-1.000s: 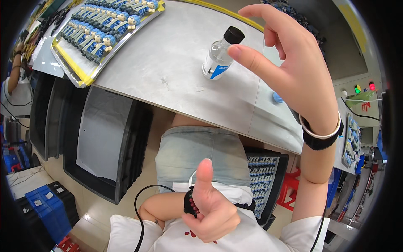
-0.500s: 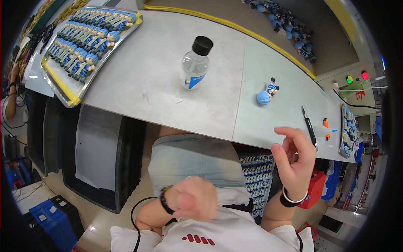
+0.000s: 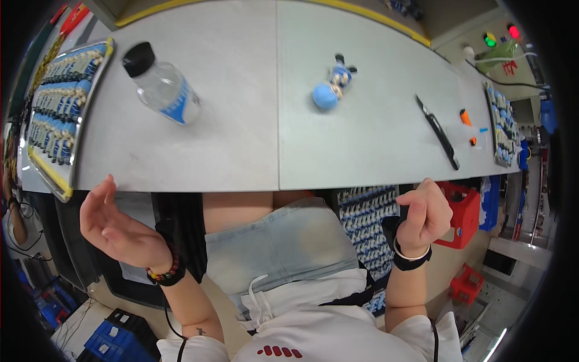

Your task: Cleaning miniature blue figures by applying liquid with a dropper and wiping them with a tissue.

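Note:
My left hand (image 3: 123,226) is raised just off the front edge of the table (image 3: 235,133), palm up with the fingers apart and nothing in them. My right hand (image 3: 425,217) is by the edge on the right, its fingers curled in, and no object shows in it. On the table lies a blue-haired doll figurine (image 3: 329,93), feet toward the far side. A clear bottle (image 3: 172,96) with a black cap and a blue label stands to its left. To the right, nearest my right hand, lies a black craft knife (image 3: 440,133).
Trays of similar figurines stand at the left (image 3: 71,114) and far right (image 3: 499,123). Small orange pieces (image 3: 465,117) lie beyond the knife. Below the edge are a figurine-filled tray (image 3: 368,223), a red crate (image 3: 461,214) and dark bins (image 3: 60,235). A shelf rim (image 3: 362,11) borders the back.
The view has shifted, so the table things appear farther left. My left hand has moved from before my chest out to the left and opened. My right hand's fingers have curled in.

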Available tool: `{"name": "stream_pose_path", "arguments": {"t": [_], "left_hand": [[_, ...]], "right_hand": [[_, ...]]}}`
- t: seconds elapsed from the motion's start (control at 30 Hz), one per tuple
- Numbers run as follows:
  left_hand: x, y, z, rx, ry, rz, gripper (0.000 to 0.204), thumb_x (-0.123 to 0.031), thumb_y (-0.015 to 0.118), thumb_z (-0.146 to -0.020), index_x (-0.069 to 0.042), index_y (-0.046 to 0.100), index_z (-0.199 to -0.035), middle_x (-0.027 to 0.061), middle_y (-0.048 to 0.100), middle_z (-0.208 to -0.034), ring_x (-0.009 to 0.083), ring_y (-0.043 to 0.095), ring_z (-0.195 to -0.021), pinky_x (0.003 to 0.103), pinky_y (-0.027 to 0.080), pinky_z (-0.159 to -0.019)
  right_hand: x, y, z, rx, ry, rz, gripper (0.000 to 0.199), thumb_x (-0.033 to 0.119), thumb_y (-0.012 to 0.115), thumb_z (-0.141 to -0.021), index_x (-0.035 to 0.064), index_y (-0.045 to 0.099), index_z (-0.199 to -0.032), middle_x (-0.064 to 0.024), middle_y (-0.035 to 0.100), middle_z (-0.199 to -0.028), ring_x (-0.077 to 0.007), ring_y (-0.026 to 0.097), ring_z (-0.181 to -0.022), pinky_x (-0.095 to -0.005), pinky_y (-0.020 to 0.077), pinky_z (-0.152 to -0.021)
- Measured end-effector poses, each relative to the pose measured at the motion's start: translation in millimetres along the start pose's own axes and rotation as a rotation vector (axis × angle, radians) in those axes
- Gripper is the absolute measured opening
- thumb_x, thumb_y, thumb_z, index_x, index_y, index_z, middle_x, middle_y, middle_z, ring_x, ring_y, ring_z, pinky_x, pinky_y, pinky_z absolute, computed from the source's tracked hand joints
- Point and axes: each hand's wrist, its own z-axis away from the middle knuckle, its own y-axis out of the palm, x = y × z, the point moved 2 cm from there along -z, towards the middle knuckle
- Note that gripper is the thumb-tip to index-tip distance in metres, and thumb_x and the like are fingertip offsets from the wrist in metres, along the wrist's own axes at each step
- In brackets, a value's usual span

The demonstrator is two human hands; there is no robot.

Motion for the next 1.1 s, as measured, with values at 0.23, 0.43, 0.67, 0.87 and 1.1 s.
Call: {"name": "stream_pose_path", "arguments": {"t": [0.23, 0.43, 0.67, 0.87, 1.1], "left_hand": [[-27.8, -37.3, 86.7, 0.026, -0.187, -0.010, 0.047, -0.034, 0.033, -0.092, 0.002, 0.034, -0.121, 0.0188, 0.049, -0.115, 0.0303, 0.051, -0.107, 0.039, 0.038, -0.090], [-78.6, -112.1, 164.8, 0.168, -0.329, -0.089, 0.047, -0.033, 0.035, -0.092, -0.001, 0.031, -0.125, 0.0172, 0.045, -0.121, 0.0293, 0.048, -0.110, 0.039, 0.036, -0.091], [-137.2, -182.0, 245.3, 0.236, -0.439, -0.136, 0.050, -0.035, 0.034, -0.092, -0.001, 0.028, -0.128, 0.0174, 0.044, -0.122, 0.0272, 0.047, -0.110, 0.037, 0.036, -0.090], [-167.5, -204.1, 275.4, 0.325, -0.502, -0.120, 0.052, -0.035, 0.034, -0.093, 0.000, 0.027, -0.131, 0.0183, 0.045, -0.123, 0.0274, 0.045, -0.113, 0.039, 0.033, -0.093], [-154.2, -209.2, 284.2, 0.368, -0.592, -0.146, 0.052, -0.025, 0.040, -0.091, 0.001, 0.025, -0.133, 0.0207, 0.042, -0.129, 0.0289, 0.039, -0.121, 0.039, 0.028, -0.099]], "right_hand": [[4.7, -26.7, 86.3, 0.115, 0.054, -0.063, 0.025, 0.013, 0.055, -0.078, 0.0020, 0.057, -0.057, -0.0052, 0.047, -0.049, -0.0177, 0.039, -0.040, -0.0278, 0.0287, -0.040], [23.8, -63.7, 164.9, 0.161, 0.083, -0.114, 0.019, 0.007, 0.058, -0.074, 0.0020, 0.055, -0.056, -0.0055, 0.048, -0.050, -0.0187, 0.042, -0.042, -0.0281, 0.0307, -0.040], [48.2, -107.0, 237.4, 0.190, 0.084, -0.149, 0.020, 0.006, 0.059, -0.075, 0.0010, 0.053, -0.056, -0.0066, 0.044, -0.048, -0.0193, 0.040, -0.042, -0.0294, 0.0296, -0.041], [49.6, -134.1, 275.9, 0.187, 0.177, -0.160, 0.022, 0.005, 0.058, -0.078, -0.0003, 0.052, -0.058, -0.0079, 0.043, -0.049, -0.0199, 0.039, -0.042, -0.0302, 0.0290, -0.041], [5.5, -93.4, 277.3, 0.323, 0.298, -0.143, 0.023, 0.011, 0.059, -0.082, -0.0012, 0.051, -0.064, -0.0090, 0.041, -0.053, -0.0173, 0.038, -0.045, -0.0299, 0.0301, -0.044]]}}
